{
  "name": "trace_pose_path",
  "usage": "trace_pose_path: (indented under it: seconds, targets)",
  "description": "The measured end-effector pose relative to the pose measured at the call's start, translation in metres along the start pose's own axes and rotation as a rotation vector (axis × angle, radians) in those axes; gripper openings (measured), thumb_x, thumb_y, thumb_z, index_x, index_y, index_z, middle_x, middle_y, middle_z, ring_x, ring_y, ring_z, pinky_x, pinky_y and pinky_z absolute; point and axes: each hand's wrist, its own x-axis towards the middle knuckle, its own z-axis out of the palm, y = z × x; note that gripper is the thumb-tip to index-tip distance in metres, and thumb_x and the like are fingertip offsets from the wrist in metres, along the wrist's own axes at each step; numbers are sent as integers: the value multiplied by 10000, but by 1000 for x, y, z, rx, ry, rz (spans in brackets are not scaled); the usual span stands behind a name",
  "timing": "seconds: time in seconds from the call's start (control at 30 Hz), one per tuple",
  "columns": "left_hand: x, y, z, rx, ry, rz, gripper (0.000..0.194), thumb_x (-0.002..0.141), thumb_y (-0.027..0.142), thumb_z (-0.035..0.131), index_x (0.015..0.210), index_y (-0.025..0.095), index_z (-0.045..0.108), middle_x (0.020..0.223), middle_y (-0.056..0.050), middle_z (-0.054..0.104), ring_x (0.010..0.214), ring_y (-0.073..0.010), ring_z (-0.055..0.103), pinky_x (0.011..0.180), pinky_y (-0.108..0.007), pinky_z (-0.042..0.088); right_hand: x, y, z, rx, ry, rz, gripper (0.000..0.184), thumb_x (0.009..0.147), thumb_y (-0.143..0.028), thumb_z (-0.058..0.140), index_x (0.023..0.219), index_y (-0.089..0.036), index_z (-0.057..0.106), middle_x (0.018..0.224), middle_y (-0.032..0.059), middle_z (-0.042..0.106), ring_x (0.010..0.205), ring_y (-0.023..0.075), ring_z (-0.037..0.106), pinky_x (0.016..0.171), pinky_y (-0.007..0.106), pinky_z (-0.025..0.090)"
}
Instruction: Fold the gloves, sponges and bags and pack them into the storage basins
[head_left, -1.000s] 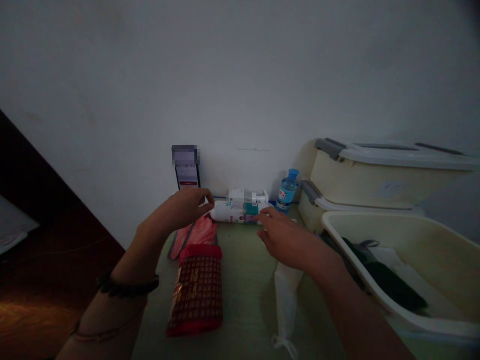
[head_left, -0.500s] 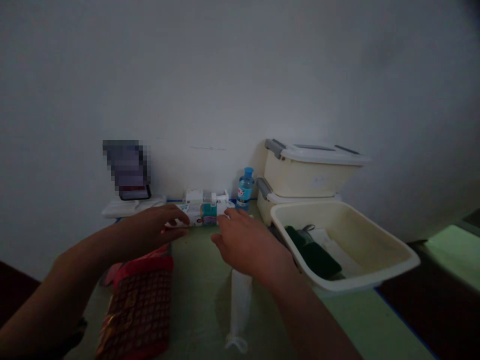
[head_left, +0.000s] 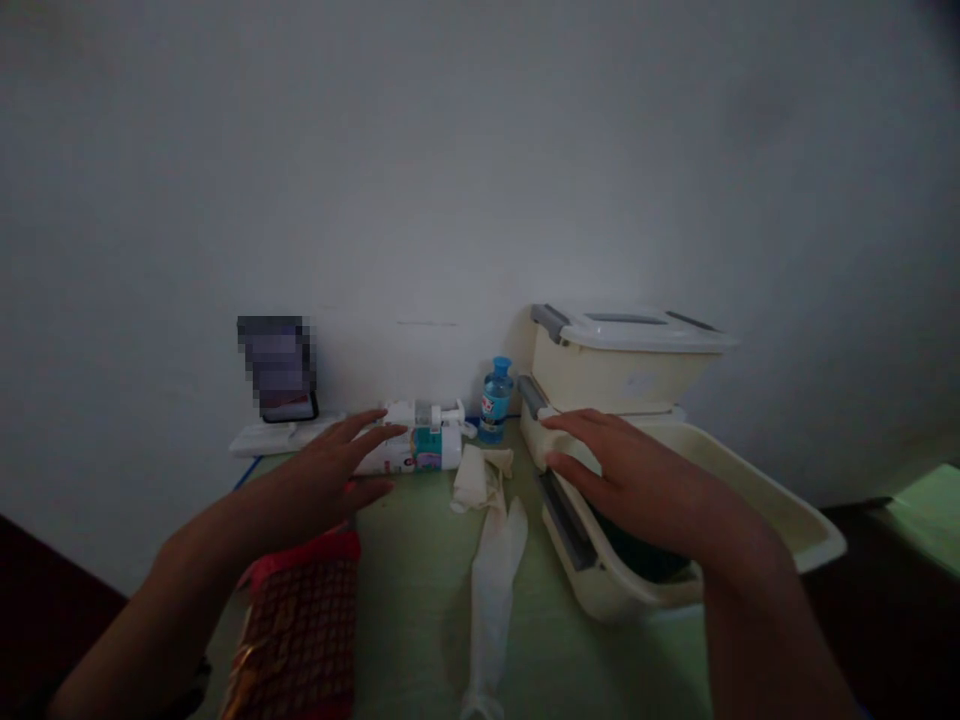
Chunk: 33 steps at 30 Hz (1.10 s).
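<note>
A white bottle (head_left: 442, 450) is seen lying on its side on a green-covered bench (head_left: 412, 570), just beyond the left hand (head_left: 322, 490). Its left end is hidden behind the fingers, which are spread loosely with the thumb held apart; nothing is seen gripped, and whether the bottle is touched cannot be told. At right, an open cream tub (head_left: 600, 590) is overhung by the right hand (head_left: 660, 490), its fingers stretched toward the wall (head_left: 480, 180), thumb parted below them and no object visibly grasped. Contact with the tub's left rim cannot be confirmed. A dark green item (head_left: 649, 555) is contained in the tub, partly covered from sight by the right hand and forearm. Behind, a lidded cream box (head_left: 615, 375) is stacked upon another box (head_left: 535, 432), their contents unseen.

The white bottle's long axis is set left to right, roughly along the wall; which end is capped cannot be told. The tub's length is slanted from near the wall toward the front right, its mouth turned upward. Between the hands, a limp white item (head_left: 491, 590) is stretched lengthwise down the bench. An upright blue bottle (head_left: 495, 408) is placed near the wall.
</note>
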Motion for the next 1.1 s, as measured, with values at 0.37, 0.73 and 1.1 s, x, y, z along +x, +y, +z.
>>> trace_pose_path:
  seconds: [0.37, 0.73, 1.1]
  targets:
    - [14, 37, -1, 74, -147, 39, 444, 880, 372, 455, 1310, 258, 463, 1467, -105, 355, 1297, -270, 404, 1040, -417, 371, -5, 40, -22, 88, -52, 0, 405, 917, -276, 351, 1250, -141, 538, 1301, 101, 570, 1211, 226, 509, 1040, 402, 376]
    - [95, 73, 1, 30, 1, 148, 552, 805, 277, 534, 1327, 156, 405, 1386, -142, 422, 1261, -273, 422, 1063, -417, 334, -6, 58, -26, 234, -68, -13, 387, 936, -272, 351, 1259, -173, 541, 1293, 78, 584, 1186, 216, 530, 1019, 389, 389]
    - [185, 96, 38, -76, 314, -23, 575, 823, 273, 511, 1338, 100, 322, 1305, -228, 410, 1192, -337, 467, 948, -493, 421, -10, 68, -30, 267, -89, 35, 368, 932, -246, 377, 1213, -121, 580, 1219, 129, 627, 1119, 250, 569, 964, 394, 408]
